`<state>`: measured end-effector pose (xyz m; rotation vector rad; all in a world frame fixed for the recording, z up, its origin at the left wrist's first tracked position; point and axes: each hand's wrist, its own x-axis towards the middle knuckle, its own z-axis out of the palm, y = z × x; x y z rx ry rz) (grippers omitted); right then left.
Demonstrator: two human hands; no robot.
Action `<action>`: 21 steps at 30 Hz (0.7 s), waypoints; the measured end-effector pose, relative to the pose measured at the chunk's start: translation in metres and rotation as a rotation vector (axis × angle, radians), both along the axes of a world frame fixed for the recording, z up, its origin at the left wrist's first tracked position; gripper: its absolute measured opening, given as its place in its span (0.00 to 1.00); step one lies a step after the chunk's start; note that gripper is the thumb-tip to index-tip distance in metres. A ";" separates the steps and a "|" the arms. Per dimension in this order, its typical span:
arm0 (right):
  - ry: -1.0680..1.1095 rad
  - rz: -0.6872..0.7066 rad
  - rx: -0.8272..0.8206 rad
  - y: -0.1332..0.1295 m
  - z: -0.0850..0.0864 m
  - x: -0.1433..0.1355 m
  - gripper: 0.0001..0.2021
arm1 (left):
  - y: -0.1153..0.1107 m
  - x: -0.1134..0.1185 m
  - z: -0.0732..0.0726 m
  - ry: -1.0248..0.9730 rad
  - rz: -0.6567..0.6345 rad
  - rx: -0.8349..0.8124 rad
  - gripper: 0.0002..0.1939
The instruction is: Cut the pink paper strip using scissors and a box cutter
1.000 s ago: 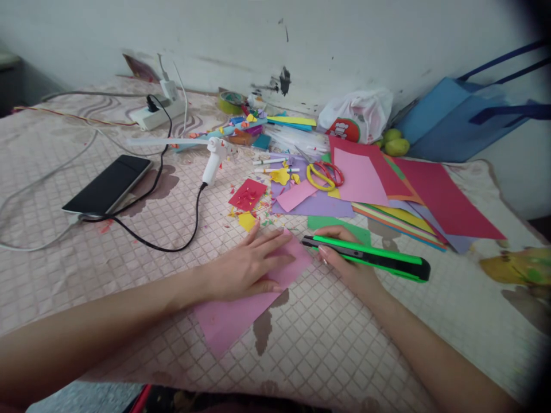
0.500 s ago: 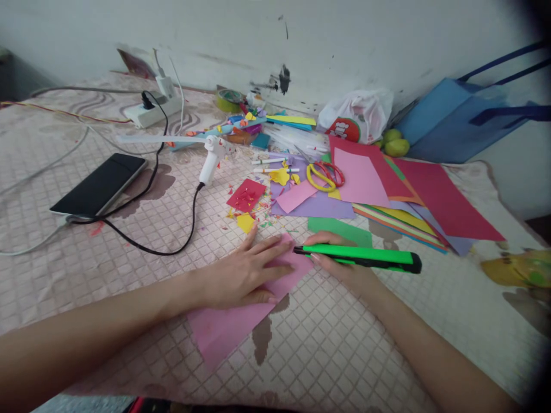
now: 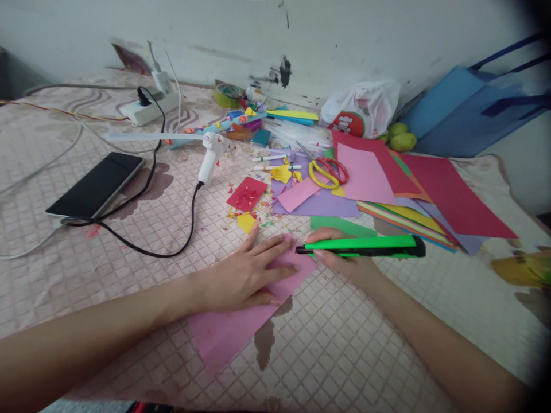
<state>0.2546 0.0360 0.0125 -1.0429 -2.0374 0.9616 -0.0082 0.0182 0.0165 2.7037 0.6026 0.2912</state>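
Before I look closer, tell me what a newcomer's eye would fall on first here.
Probably the bright green cutter, in the right hand, its tip at the pink sheet under the spread left hand. Next, perhaps, the big red sheet to the right and the blue bag behind it. The black phone stands out on the left.

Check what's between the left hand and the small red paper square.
In the head view, a yellow paper piece lies between the left hand and the red paper square, with tiny scraps near it.
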 end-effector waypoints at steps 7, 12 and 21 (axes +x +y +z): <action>-0.003 0.024 0.001 -0.001 0.000 -0.001 0.08 | 0.000 0.002 0.002 -0.004 0.007 -0.017 0.31; -0.029 0.037 0.005 -0.002 0.002 -0.005 0.08 | 0.000 0.002 0.001 -0.005 0.004 -0.030 0.31; -0.031 0.059 0.094 0.000 0.001 -0.004 0.09 | 0.001 0.002 0.002 -0.013 0.005 -0.045 0.32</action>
